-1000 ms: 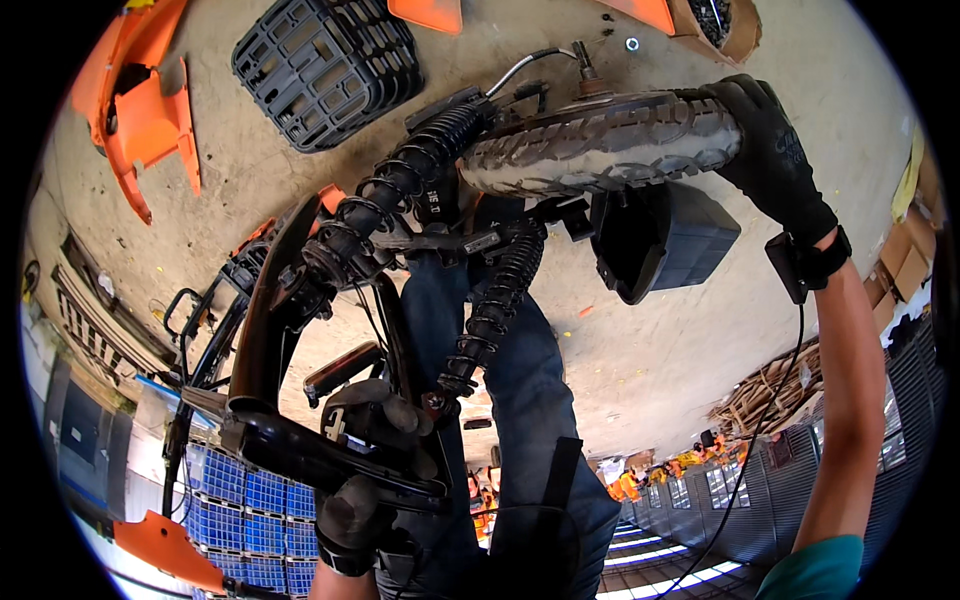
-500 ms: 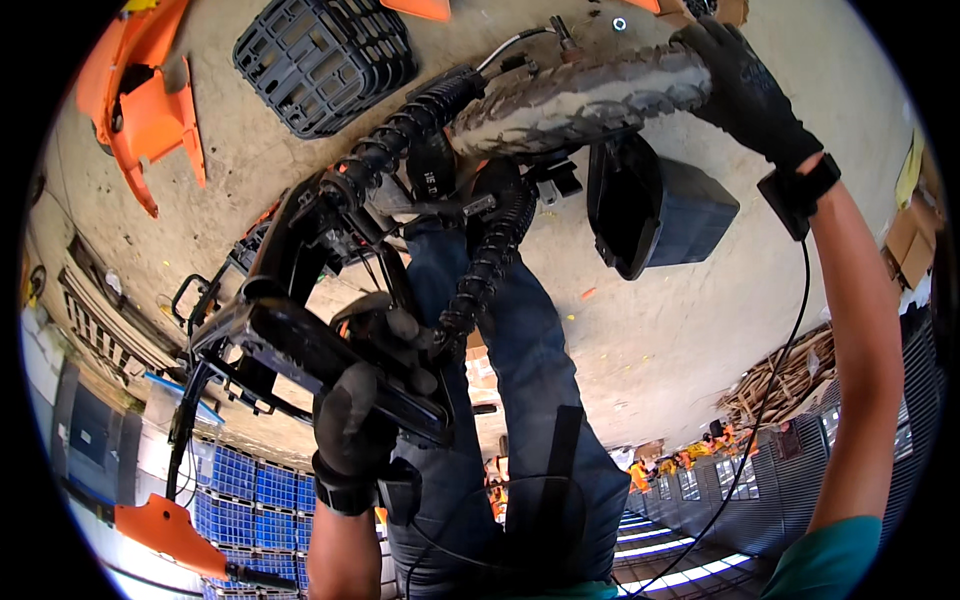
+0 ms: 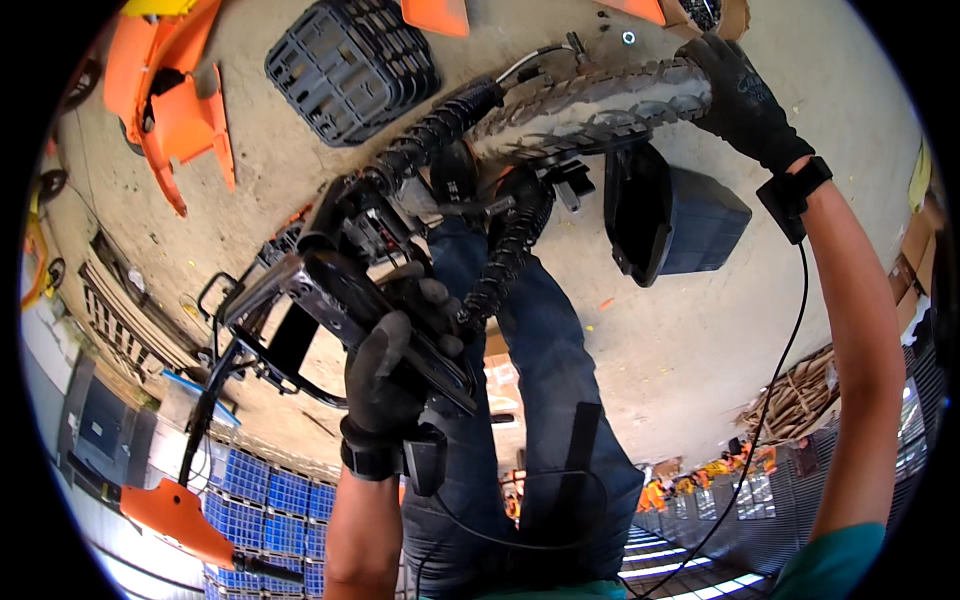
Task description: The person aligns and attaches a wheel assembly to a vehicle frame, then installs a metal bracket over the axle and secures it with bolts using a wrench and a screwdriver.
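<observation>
— Where do we stand with this assembly?

— We judge we are mid-carry or mid-turn: we have the whole front end of a small bike lifted off the concrete floor. Our left hand, in a dark glove, is wrapped shut around the black frame bar at centre left of the frame. Our right hand, also gloved, is clamped over the knobby tyre at the upper right.

— And where does the thing lie against our fingers?

— The tyre runs leftward from under the right palm, fingers curled over its tread. From it the two ribbed fork boots slope down toward the centre, ending at the frame bar that passes through the left fist. The bar juts beyond the fist on both sides, up to the left and down to the right.

— What does the next move call for, as we see it?

— Both grips staying firm and the two hands moving together, since the load spans between them. We would mind the black box just below the tyre, the dark plastic crate at upper centre-left and the orange body panels at upper left, all lying on the floor beneath us.

— Our legs?

— Directly under the forks, so clearance there is tight.
</observation>
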`<state>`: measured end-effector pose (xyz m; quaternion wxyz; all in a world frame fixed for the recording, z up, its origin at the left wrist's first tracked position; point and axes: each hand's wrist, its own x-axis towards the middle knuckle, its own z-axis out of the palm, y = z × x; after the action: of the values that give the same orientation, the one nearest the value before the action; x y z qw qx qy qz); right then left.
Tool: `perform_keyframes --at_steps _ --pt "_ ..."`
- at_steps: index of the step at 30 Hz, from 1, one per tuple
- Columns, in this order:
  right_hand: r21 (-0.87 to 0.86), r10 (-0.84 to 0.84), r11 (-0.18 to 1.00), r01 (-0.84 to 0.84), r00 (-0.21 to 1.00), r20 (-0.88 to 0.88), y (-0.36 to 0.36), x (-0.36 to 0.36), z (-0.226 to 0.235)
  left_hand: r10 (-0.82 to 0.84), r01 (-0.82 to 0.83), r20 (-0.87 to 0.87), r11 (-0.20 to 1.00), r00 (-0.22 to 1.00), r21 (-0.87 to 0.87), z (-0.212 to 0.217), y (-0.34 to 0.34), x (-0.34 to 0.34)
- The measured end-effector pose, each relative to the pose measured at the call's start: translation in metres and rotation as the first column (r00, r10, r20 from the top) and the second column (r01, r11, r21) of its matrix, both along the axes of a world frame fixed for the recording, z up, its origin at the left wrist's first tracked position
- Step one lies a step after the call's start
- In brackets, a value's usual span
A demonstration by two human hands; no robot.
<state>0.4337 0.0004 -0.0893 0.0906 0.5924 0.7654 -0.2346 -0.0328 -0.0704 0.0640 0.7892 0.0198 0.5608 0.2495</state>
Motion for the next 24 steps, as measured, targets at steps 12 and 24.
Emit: perform_keyframes --at_steps 12,24 --pt "0.086 0.125 0.989 -0.118 0.989 -0.074 0.016 -0.060 0.032 -0.012 0.012 0.009 0.999 1.000 0.044 0.044 0.016 -0.027" --pt "0.317 0.337 0.886 -0.339 0.939 0.061 0.073 -0.125 0.084 0.187 -0.200 0.142 0.977 0.972 0.077 0.066 0.067 -0.054"
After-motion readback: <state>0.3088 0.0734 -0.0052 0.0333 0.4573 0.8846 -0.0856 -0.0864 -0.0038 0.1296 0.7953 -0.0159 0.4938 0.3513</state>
